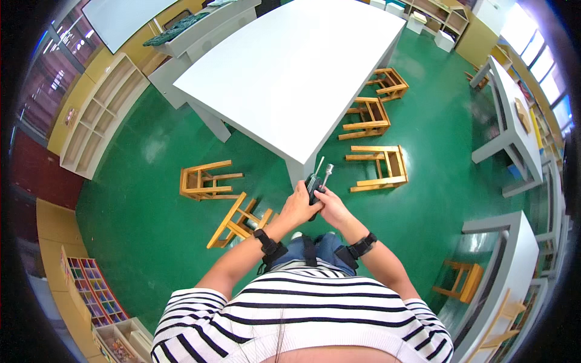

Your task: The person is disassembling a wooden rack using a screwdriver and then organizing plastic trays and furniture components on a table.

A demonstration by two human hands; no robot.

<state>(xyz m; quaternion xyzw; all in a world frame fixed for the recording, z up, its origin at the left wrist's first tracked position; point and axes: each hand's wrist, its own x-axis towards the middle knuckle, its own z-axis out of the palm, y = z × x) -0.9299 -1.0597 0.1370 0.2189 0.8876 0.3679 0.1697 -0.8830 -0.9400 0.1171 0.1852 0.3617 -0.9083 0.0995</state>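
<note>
Close together in front of my body, both hands hold slim hand tools upright. My left hand (296, 206) is closed round a screwdriver (313, 181) with a thin metal shaft and a dark green and black handle. Fingers of my right hand (333, 209) are closed on a tool with a silver socket-like head (328, 170), beside the screwdriver. The handles overlap between my palms, so their lower parts are hidden. Just beyond the tool tips is the near corner of a large white table (284, 66).
Wooden stools (381, 168) lie tipped on the green floor (145, 199) right of the table, with another stool (209, 180) and a stool (239, 224) to the left. White shelves (100, 118) line the left wall; a white bench-like table (511, 115) stands right.
</note>
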